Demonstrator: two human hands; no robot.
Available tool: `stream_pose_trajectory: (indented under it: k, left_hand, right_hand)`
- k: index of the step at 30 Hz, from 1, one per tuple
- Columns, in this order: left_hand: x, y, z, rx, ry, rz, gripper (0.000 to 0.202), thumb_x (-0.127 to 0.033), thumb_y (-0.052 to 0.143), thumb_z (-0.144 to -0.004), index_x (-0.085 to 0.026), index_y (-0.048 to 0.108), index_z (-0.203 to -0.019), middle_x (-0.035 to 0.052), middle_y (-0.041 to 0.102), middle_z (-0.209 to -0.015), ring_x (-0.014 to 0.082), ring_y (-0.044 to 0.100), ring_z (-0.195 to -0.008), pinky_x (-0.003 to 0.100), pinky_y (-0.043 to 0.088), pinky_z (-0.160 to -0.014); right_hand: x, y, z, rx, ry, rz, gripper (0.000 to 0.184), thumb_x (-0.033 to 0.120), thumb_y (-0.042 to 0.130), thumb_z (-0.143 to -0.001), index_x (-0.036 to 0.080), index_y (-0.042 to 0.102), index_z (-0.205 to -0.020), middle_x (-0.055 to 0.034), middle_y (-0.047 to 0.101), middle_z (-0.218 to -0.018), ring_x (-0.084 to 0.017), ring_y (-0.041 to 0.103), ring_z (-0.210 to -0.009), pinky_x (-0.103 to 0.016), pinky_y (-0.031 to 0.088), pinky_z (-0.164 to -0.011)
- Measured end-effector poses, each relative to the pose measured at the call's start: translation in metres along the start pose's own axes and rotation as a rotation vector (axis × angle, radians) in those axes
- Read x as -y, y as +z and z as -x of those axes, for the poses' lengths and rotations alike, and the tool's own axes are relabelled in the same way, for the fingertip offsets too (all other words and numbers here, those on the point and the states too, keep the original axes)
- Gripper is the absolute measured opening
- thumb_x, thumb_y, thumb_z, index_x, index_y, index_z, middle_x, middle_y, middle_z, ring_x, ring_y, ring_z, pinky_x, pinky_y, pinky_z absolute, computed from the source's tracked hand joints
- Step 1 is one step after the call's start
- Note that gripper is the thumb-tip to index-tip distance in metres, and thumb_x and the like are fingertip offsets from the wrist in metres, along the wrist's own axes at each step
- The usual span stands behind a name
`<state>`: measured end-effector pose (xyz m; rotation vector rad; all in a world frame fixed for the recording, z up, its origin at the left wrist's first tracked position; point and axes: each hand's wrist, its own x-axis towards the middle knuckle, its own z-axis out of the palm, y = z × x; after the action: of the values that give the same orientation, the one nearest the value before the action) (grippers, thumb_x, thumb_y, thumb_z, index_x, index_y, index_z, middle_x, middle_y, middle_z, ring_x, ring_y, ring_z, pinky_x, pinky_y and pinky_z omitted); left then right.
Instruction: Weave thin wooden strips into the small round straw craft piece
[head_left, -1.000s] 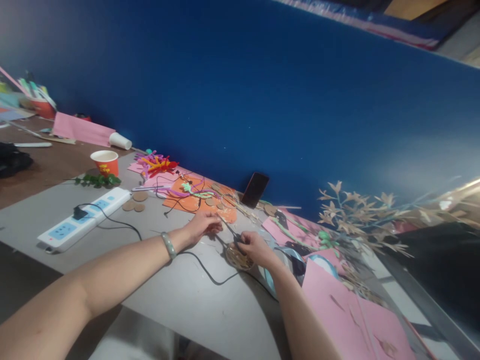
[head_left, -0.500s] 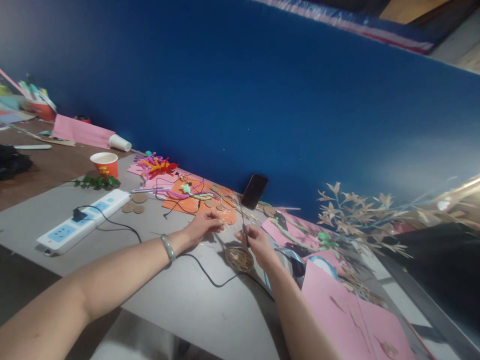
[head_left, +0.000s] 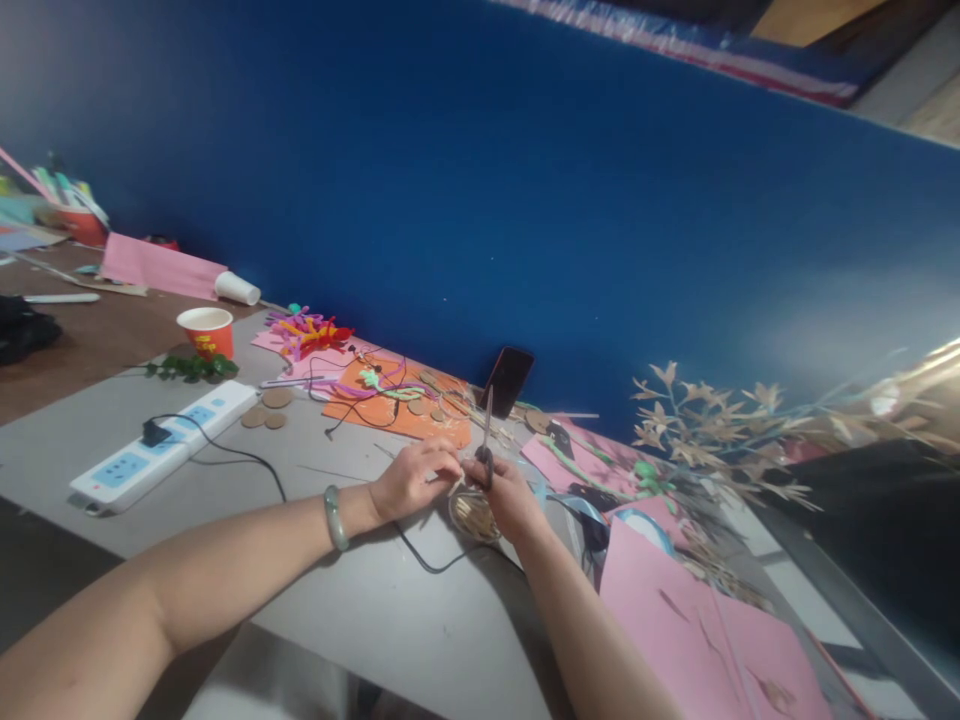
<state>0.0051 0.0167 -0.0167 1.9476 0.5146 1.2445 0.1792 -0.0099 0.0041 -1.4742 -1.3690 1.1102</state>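
Note:
My right hand [head_left: 506, 495] is closed around a pair of scissors [head_left: 488, 432], dark at the handle, with the blades pointing up and away from me. Just left of it, my left hand [head_left: 420, 480] is closed in a pinch, its fingertips nearly meeting the right hand's; a tiny pale bit shows there, too small to name. A jade-like bangle [head_left: 337, 518] circles the left wrist. Below both hands sits a small round container [head_left: 476, 518] holding pale, stick-like pieces, partly covered by the right hand.
A white power strip [head_left: 165, 450] with a black cable lies left. Behind it stand a red paper cup [head_left: 208, 335] and wooden discs [head_left: 276, 398]. A phone [head_left: 511, 378] leans on the blue wall. Pink paper [head_left: 675, 620] and dried branches [head_left: 705, 420] are right.
My left hand has moved right and slightly down to meet my right hand. The scissors now point upward with their blades plainly in sight.

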Motion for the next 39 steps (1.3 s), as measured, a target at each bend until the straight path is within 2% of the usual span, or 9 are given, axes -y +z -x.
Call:
stream_pose_trajectory:
  k: [4, 8, 11, 15, 21, 24, 29, 33, 39]
  left_hand:
    - [0.005, 0.002, -0.002, -0.04, -0.167, 0.04, 0.01, -0.023, 0.055, -0.08, -0.019, 0.063, -0.084, 0.006, 0.063, -0.082, 0.0162, 0.059, -0.074, 0.027, 0.045, -0.072]
    - [0.012, 0.005, -0.004, -0.032, -0.422, 0.294, 0.023, -0.036, 0.064, -0.074, -0.017, 0.058, -0.085, 0.0031, 0.061, -0.075, 0.0113, 0.055, -0.051, 0.023, 0.042, -0.047]
    - [0.018, 0.007, -0.005, 0.005, -0.504, 0.436, 0.029, -0.036, 0.071, -0.068, -0.015, 0.057, -0.081, 0.0004, 0.058, -0.065, 0.0087, 0.05, -0.045, 0.021, 0.039, -0.044]
    - [0.023, 0.005, -0.006, 0.072, -0.589, 0.478, 0.031, -0.035, 0.073, -0.065, -0.013, 0.057, -0.08, -0.0021, 0.054, -0.054, 0.0074, 0.046, -0.042, 0.019, 0.034, -0.041]
    - [0.025, 0.002, -0.008, 0.145, -0.605, 0.468, 0.029, -0.034, 0.069, -0.067, -0.01, 0.066, -0.083, -0.0008, 0.055, -0.053, 0.007, 0.045, -0.043, 0.019, 0.033, -0.043]
    - [0.024, 0.004, -0.008, 0.131, -0.588, 0.453, 0.024, -0.03, 0.067, -0.069, -0.009, 0.067, -0.079, -0.0011, 0.054, -0.051, 0.0069, 0.046, -0.043, 0.019, 0.034, -0.044]
    - [0.021, 0.004, -0.01, -0.017, -0.643, 0.531, 0.019, -0.029, 0.067, -0.068, -0.012, 0.06, -0.073, 0.0001, 0.057, -0.055, 0.0075, 0.051, -0.045, 0.018, 0.036, -0.043]
    - [0.019, 0.0, -0.012, -0.129, -0.694, 0.591, 0.017, -0.027, 0.065, -0.07, -0.014, 0.055, -0.073, 0.0005, 0.059, -0.058, 0.0079, 0.053, -0.045, 0.018, 0.039, -0.042]
    - [0.019, -0.004, -0.017, -0.228, -0.626, 0.615, 0.013, -0.023, 0.062, -0.071, -0.014, 0.054, -0.076, 0.0, 0.059, -0.058, 0.0087, 0.056, -0.05, 0.017, 0.042, -0.047]
  right_hand:
    - [0.001, 0.0, 0.0, -0.052, 0.004, -0.028, 0.029, 0.043, 0.065, -0.063, 0.018, 0.051, -0.059, 0.0041, 0.045, -0.056, -0.011, 0.04, -0.056, -0.024, 0.034, -0.057]
    - [-0.001, 0.003, 0.0, -0.072, 0.004, -0.087, 0.029, 0.044, 0.067, -0.063, 0.018, 0.053, -0.062, 0.0041, 0.046, -0.057, -0.011, 0.041, -0.056, -0.024, 0.034, -0.055]
    - [-0.005, 0.005, -0.001, -0.042, 0.032, -0.142, 0.028, 0.042, 0.069, -0.063, 0.017, 0.058, -0.066, 0.002, 0.053, -0.061, -0.012, 0.046, -0.058, -0.024, 0.037, -0.056]
    - [-0.007, 0.008, -0.001, -0.056, 0.051, -0.159, 0.028, 0.042, 0.071, -0.061, 0.016, 0.06, -0.067, 0.0002, 0.058, -0.061, -0.014, 0.051, -0.059, -0.025, 0.04, -0.057]
    - [-0.011, 0.009, -0.002, -0.112, -0.018, -0.104, 0.023, 0.036, 0.07, -0.062, 0.016, 0.061, -0.063, 0.0016, 0.058, -0.058, -0.013, 0.05, -0.057, -0.024, 0.039, -0.056]
    - [-0.012, 0.009, -0.004, -0.166, -0.088, -0.033, 0.021, 0.035, 0.068, -0.064, 0.016, 0.061, -0.063, 0.0017, 0.057, -0.059, -0.012, 0.049, -0.058, -0.024, 0.038, -0.058]
    - [-0.007, 0.002, -0.005, -0.207, -0.164, 0.16, 0.031, 0.045, 0.062, -0.07, 0.016, 0.056, -0.062, 0.0019, 0.052, -0.058, -0.012, 0.045, -0.057, -0.024, 0.036, -0.056]
    - [-0.004, -0.004, -0.005, -0.122, -0.188, 0.416, 0.035, 0.049, 0.061, -0.07, 0.018, 0.048, -0.058, 0.0034, 0.044, -0.056, -0.011, 0.039, -0.056, -0.023, 0.031, -0.052]
    - [-0.008, -0.005, -0.004, -0.042, -0.139, 0.696, 0.043, 0.051, 0.06, -0.069, 0.02, 0.036, -0.054, 0.0058, 0.033, -0.051, -0.009, 0.031, -0.052, -0.022, 0.023, -0.047]
